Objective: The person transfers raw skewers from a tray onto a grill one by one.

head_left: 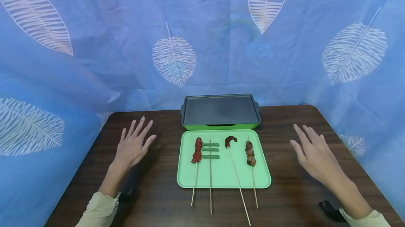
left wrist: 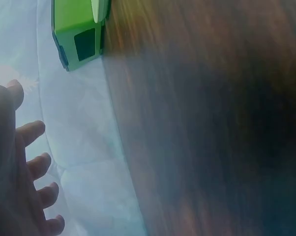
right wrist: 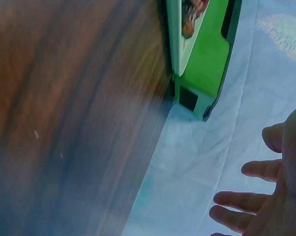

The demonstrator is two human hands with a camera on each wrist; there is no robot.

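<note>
Four thin wooden sticks [head_left: 210,179] with food on them lie on a light green, flat tray [head_left: 221,177] with round corners. The food is at the far end of each stick, and the bare ends poke out past the tray's near edge. On the far left are shiny red lumps [head_left: 197,151]. Next come three thin green bars [head_left: 210,149], set across their stick. Then there is a dark red, curly piece [head_left: 228,142], and its stick leans and reaches nearest to the person. On the far right are brown lumps [head_left: 250,155].

Just behind the tray is a box-shaped grill [head_left: 222,110] with a flat dark grey top and bright green sides. The left hand [head_left: 133,148] is off to the left of the tray, and the right hand [head_left: 314,156] is off to the right. Both have their fingers spread and their thumbs out to the side. I can't tell if they touch the dark brown wooden table [head_left: 284,181] below. Light green sleeves [head_left: 100,208] show at the wrists. Behind everything is a blue cloth [head_left: 126,37] with big white leaves [head_left: 174,60] on it.
</note>
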